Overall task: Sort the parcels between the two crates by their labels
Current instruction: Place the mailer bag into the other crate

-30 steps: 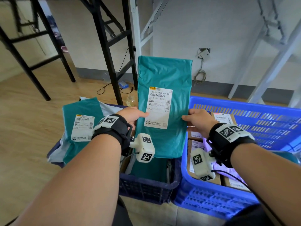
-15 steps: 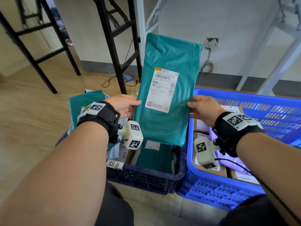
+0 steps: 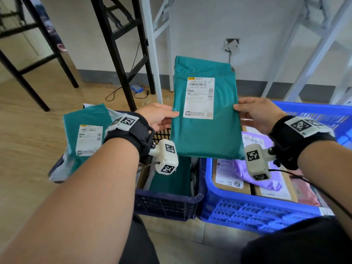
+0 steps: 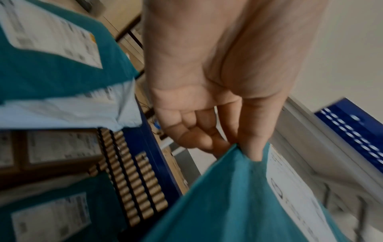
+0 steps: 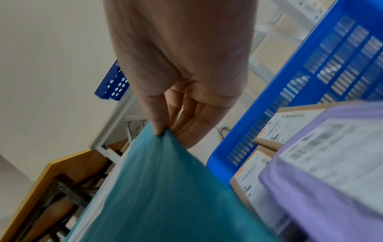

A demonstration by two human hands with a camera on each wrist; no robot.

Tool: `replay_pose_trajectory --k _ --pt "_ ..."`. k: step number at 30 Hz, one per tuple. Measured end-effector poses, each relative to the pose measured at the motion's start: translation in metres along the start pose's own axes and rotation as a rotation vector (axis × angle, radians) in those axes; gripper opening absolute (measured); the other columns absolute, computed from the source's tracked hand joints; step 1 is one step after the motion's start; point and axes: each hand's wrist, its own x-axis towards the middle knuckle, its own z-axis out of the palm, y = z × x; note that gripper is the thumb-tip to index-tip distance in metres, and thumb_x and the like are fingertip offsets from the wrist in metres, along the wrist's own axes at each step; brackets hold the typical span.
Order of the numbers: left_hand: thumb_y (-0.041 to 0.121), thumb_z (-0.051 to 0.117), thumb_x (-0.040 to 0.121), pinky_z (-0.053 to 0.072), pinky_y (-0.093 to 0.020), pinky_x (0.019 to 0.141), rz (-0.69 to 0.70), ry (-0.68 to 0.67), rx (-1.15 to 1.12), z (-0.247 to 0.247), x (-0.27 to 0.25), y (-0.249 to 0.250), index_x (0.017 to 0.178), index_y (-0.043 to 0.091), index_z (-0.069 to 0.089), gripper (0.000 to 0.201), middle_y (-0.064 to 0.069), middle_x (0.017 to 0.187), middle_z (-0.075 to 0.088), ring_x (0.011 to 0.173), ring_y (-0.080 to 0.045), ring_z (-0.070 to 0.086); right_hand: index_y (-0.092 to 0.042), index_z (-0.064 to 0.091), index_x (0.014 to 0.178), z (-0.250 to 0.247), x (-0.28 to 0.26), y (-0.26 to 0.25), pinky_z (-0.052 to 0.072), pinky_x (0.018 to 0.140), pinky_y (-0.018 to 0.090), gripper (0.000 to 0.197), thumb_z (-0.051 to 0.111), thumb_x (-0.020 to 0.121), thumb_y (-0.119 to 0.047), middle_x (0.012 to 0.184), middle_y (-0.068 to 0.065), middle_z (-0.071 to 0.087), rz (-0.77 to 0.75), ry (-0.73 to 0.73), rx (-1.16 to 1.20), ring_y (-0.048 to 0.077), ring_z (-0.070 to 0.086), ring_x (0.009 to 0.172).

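I hold a teal parcel bag (image 3: 204, 134) upright in the air above the gap between the two crates, its white label (image 3: 199, 98) facing me. My left hand (image 3: 158, 116) pinches its left edge between thumb and fingers (image 4: 251, 147). My right hand (image 3: 255, 111) pinches the right edge (image 5: 159, 127). Below left stands the dark blue crate (image 3: 167, 204) with teal bags and boxes inside. Below right stands the bright blue crate (image 3: 253, 210) holding cardboard boxes (image 3: 228, 183) and a purple bag (image 3: 266, 180).
Another teal labelled bag (image 3: 85, 134) leans over the dark crate's left rim. Black table legs (image 3: 114, 44) and white frame legs (image 3: 152, 54) stand behind the crates. A cable and small blue device (image 3: 136, 88) lie on the wood floor by the wall.
The teal parcel has been lifted and carried a little to the right, from over the dark crate toward the bright blue crate. Both hands keep their hold on its edges.
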Motion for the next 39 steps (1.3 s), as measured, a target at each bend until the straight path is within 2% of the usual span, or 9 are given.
replay_pose_trajectory --k 6,10,15,21,25,29,33,35,39 --pt "0.012 0.064 0.09 0.041 -0.013 0.049 0.084 -0.137 0.07 0.076 0.015 0.008 0.106 0.01 0.067 0.016 0.0 0.087 0.069 0.047 0.002 0.057 -0.014 0.066 0.112 -0.065 -0.019 0.001 0.05 0.048 0.014 0.027 0.051 0.093 -0.001 0.079 -0.006 0.07 0.012 0.189 -0.071 0.002 0.064 0.053" --pt "0.011 0.064 0.09 0.035 -0.01 0.036 0.084 -0.198 0.086 0.122 0.025 0.004 0.111 0.005 0.066 0.022 -0.002 0.076 0.06 0.039 0.002 0.043 -0.016 0.069 0.097 -0.11 -0.044 0.006 0.054 0.055 0.017 0.026 0.048 0.094 -0.001 0.081 -0.004 0.07 0.085 0.102 -0.126 0.009 0.063 0.066" --pt "0.002 0.061 0.09 0.038 -0.011 0.036 0.057 -0.258 0.016 0.164 0.027 -0.002 0.092 0.005 0.063 0.003 0.003 0.051 0.058 0.033 0.001 0.041 -0.014 0.067 0.093 -0.152 -0.064 0.016 0.057 0.059 0.019 0.03 0.042 0.094 0.001 0.074 -0.004 0.072 0.159 0.063 -0.049 0.009 0.067 0.062" --pt "0.003 0.063 0.089 0.047 -0.014 0.042 0.047 -0.239 0.018 0.179 0.035 -0.01 0.107 0.0 0.062 0.018 -0.01 0.078 0.059 0.039 -0.003 0.052 -0.007 0.065 0.11 -0.155 -0.062 0.029 0.054 0.05 0.019 0.028 0.045 0.093 0.002 0.07 -0.003 0.071 0.212 0.107 -0.124 0.007 0.066 0.053" --pt "0.001 0.061 0.09 0.05 -0.014 0.044 0.023 -0.225 0.017 0.173 0.038 -0.015 0.092 0.002 0.065 0.005 -0.004 0.064 0.064 0.039 -0.003 0.055 -0.002 0.06 0.125 -0.142 -0.055 0.033 0.056 0.052 0.022 0.036 0.043 0.094 0.002 0.092 0.004 0.067 0.26 0.053 -0.207 0.007 0.067 0.055" --pt "-0.002 0.062 0.088 0.053 -0.016 0.045 0.001 -0.162 0.022 0.16 0.042 -0.016 0.078 0.008 0.059 0.014 0.0 0.049 0.062 0.039 -0.005 0.057 0.0 0.053 0.131 -0.121 -0.045 0.033 0.054 0.049 0.021 0.037 0.044 0.095 0.003 0.089 0.002 0.062 0.252 0.038 -0.27 0.006 0.065 0.054" --pt "-0.005 0.065 0.085 0.057 -0.024 0.056 -0.066 -0.162 0.183 0.154 0.044 -0.023 0.091 0.006 0.055 0.016 -0.01 0.068 0.063 0.055 -0.015 0.063 -0.007 0.05 0.133 -0.109 -0.036 0.04 0.055 0.073 0.033 0.037 0.052 0.096 -0.01 0.103 0.008 0.059 0.277 0.06 -0.397 0.017 0.061 0.075" --pt "-0.005 0.066 0.084 0.058 -0.026 0.061 -0.103 -0.148 0.257 0.153 0.047 -0.029 0.103 0.006 0.054 0.025 -0.013 0.075 0.063 0.062 -0.019 0.063 -0.007 0.048 0.135 -0.105 -0.034 0.046 0.055 0.076 0.035 0.041 0.054 0.096 -0.014 0.108 0.01 0.058 0.345 0.004 -0.462 0.022 0.061 0.081" --pt "-0.006 0.065 0.085 0.059 -0.033 0.071 -0.129 -0.129 0.301 0.152 0.052 -0.029 0.102 -0.001 0.056 0.02 -0.016 0.077 0.062 0.066 -0.022 0.065 -0.01 0.046 0.137 -0.095 -0.032 0.047 0.052 0.089 0.043 0.044 0.056 0.095 -0.017 0.13 0.016 0.056 0.353 -0.039 -0.512 0.027 0.059 0.097"
